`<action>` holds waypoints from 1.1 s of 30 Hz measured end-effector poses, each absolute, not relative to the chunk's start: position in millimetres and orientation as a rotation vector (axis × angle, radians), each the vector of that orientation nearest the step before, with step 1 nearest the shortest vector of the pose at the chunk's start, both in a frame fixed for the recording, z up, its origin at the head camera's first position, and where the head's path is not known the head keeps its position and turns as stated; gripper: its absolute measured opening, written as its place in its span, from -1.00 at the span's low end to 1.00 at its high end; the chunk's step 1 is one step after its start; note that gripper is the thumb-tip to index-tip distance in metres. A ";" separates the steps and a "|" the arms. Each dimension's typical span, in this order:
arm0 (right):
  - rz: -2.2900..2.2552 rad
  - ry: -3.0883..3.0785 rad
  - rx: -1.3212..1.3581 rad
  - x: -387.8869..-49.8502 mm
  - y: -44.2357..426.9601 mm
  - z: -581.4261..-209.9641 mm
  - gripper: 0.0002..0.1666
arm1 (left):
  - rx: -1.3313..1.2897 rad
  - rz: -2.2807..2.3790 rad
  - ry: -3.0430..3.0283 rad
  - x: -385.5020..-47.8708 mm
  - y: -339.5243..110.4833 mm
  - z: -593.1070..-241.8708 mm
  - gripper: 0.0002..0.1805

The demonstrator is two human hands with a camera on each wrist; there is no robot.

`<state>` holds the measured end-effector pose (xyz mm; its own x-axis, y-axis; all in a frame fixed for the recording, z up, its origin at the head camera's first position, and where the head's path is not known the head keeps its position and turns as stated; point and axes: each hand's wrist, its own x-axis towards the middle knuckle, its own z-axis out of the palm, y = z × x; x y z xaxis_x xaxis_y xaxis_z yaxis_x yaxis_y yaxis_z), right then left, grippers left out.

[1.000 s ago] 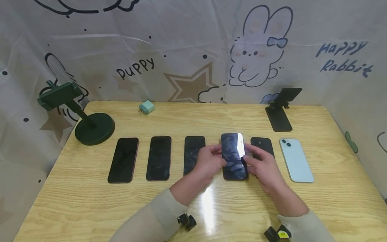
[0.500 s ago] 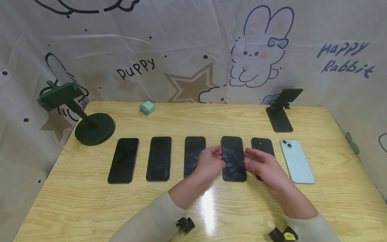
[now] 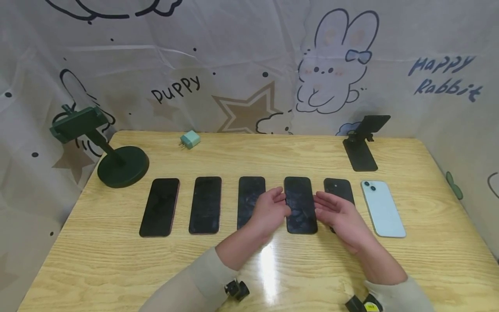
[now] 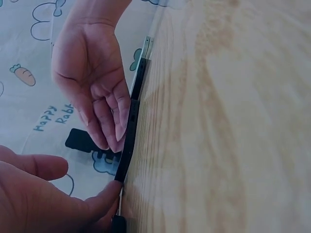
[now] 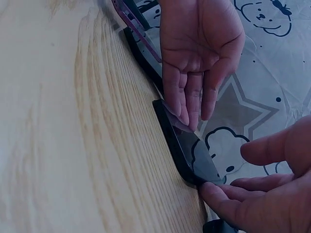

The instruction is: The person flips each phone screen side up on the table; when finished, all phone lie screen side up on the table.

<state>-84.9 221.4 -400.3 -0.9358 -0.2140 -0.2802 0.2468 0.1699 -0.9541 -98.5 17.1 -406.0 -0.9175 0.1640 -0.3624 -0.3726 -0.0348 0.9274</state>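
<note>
Flat on the table (image 3: 97,268) now: dark phone (image 3: 301,206), fourth from left in a row of six. A second ago, tipped off level between both hands, bright glare across the screen; no such glare now.

At the near-left edge, left hand (image 3: 270,210): fingers loosely extended, thumb at the rim, nothing gripped. At the opposite edge, right hand (image 3: 339,214): opened out, fingers nearly straight, thumb no longer over the screen, holding nothing; impossible to tell whether touching.

Partly hidden by the hands: screen-up phone (image 3: 249,188) to the left, black-backed phone (image 3: 337,187) to the right, then light-blue phone (image 3: 383,208).

Meaning, as judged: grip given up, placing in line all but done.
</note>
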 end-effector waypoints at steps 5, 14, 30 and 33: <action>-1.800 2.120 0.036 -84.3 221.5 -400.2 -0.29 | -0.218 1.998 1.902 -98.1 18.2 -404.4 -0.23; -1.728 2.283 0.031 -81.6 230.9 -393.5 -0.33 | -0.228 1.981 2.031 -88.2 31.9 -394.6 -0.29; -1.455 2.588 0.145 -84.3 301.0 -395.0 -0.29 | -0.241 1.718 2.072 -100.0 115.0 -381.8 -0.35; -1.486 2.512 0.159 -84.9 304.5 -394.6 -0.25 | -0.270 1.689 2.096 -99.3 126.3 -379.2 -0.32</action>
